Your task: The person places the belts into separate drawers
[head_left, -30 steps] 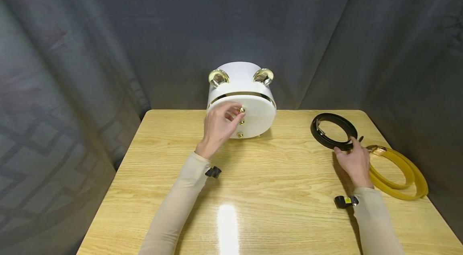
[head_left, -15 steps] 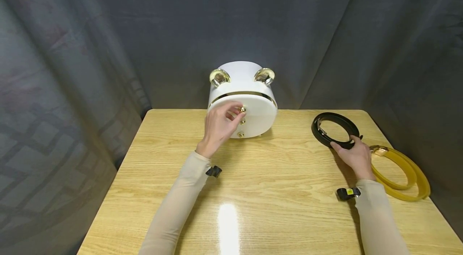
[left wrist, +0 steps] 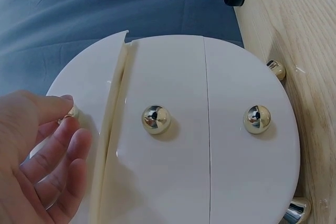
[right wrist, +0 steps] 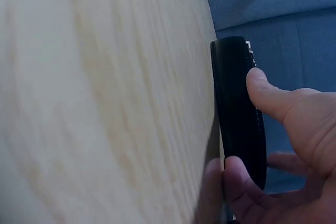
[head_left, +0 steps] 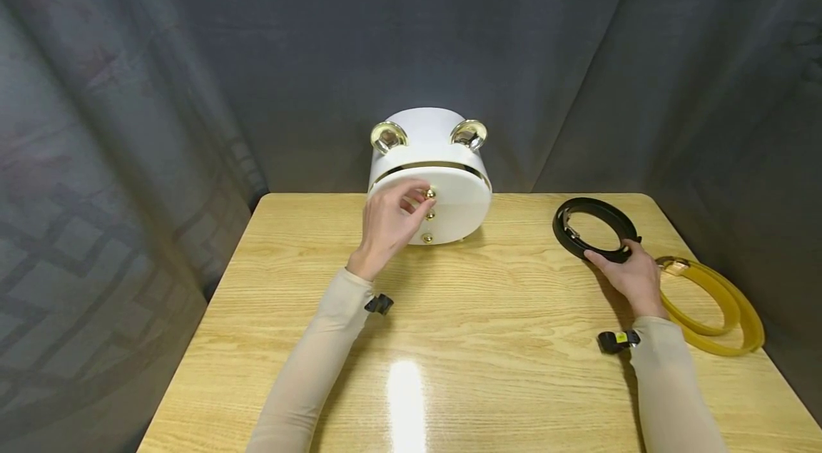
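Note:
A small white cabinet with a rounded front (head_left: 459, 214) stands at the back of the table, its drawers carrying gold knobs. Its top drawer is pulled slightly out, leaving a gap under the rim. My left hand (head_left: 388, 221) pinches the top drawer's knob (left wrist: 73, 113) between thumb and finger, partly covering it. The middle knob (left wrist: 156, 119) and bottom knob (left wrist: 256, 119) are untouched. On the right, my right hand (head_left: 632, 278) grips the near edge of a coiled black belt (head_left: 594, 205), thumb on one side and fingers on the other. Its coil lies at the table's surface.
A coiled yellow belt (head_left: 748, 314) with a gold buckle lies to the right of my right hand. Two gold ear-shaped pieces rise from the cabinet's top. Grey curtains (head_left: 321, 68) hang close behind the wooden table (head_left: 501, 339) and at both sides.
My right hand has shifted slightly forward and its thumb has come onto the black belt's edge, with the fingers closing round it. The left hand keeps its pinch on the knob.

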A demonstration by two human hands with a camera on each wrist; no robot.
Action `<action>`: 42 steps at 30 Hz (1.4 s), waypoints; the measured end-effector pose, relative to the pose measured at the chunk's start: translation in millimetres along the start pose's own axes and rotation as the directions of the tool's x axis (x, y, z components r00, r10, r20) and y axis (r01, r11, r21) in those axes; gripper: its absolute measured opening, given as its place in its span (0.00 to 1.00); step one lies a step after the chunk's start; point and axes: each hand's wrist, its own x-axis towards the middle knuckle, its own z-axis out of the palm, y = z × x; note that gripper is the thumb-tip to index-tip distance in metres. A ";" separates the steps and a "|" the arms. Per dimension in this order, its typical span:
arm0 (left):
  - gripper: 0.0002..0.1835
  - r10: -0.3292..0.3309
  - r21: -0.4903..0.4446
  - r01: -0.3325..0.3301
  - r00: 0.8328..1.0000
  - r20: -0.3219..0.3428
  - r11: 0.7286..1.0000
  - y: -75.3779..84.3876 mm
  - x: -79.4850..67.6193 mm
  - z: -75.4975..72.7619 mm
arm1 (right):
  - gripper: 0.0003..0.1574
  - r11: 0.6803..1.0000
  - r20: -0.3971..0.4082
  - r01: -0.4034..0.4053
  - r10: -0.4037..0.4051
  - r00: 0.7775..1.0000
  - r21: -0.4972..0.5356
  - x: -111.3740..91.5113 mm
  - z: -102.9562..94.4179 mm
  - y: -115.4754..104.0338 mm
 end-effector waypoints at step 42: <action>0.12 -0.008 0.012 0.008 1.000 -0.010 1.000 -1.1 4.1 3.5 | 0.50 0.990 -0.141 0.138 -0.131 0.981 0.038 3.9 5.5 16.1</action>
